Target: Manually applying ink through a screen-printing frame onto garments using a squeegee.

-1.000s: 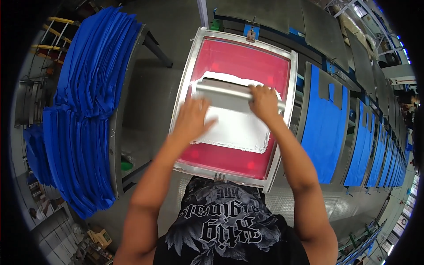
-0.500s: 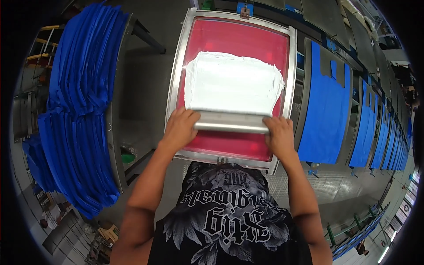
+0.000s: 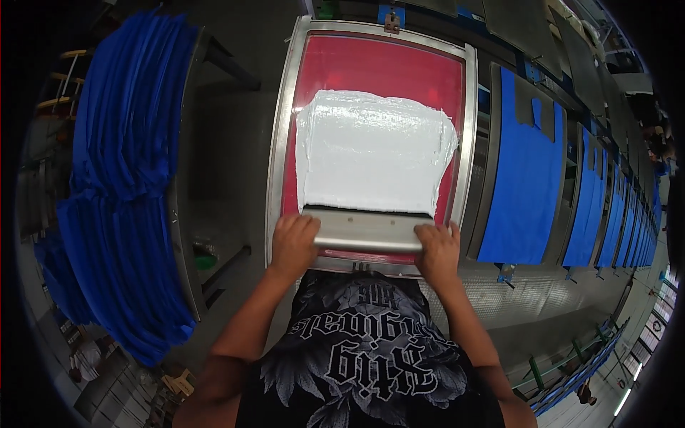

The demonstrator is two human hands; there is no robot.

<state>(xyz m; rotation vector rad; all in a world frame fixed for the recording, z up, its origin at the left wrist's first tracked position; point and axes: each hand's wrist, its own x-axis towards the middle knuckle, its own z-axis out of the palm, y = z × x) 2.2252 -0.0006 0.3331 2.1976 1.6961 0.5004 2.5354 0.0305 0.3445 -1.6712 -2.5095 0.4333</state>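
Observation:
A metal-handled squeegee [image 3: 367, 232] lies crosswise on the screen printing frame [image 3: 469, 143], close to its near end. My left hand [image 3: 294, 244] grips the squeegee's left end, and my right hand [image 3: 439, 250] is closed round the right end. The squeegee's dark blade touches the near edge of a broad patch of white ink [image 3: 374, 153]. Around the ink shows the red mesh [image 3: 385, 63] of the screen, inside a silvery metal border. What lies under the screen is hidden.
Thick stacks of blue fabric [image 3: 125, 235] lie on a table at the left. To the right, a row of flat boards carries blue fabric pieces [image 3: 521, 178], running into the distance. A metal hinge clamp [image 3: 392, 23] sits at the frame's far edge.
Both hands have drawn the squeegee toward my body, almost to the near end of the frame. The white ink patch now stretches further toward me behind the blade.

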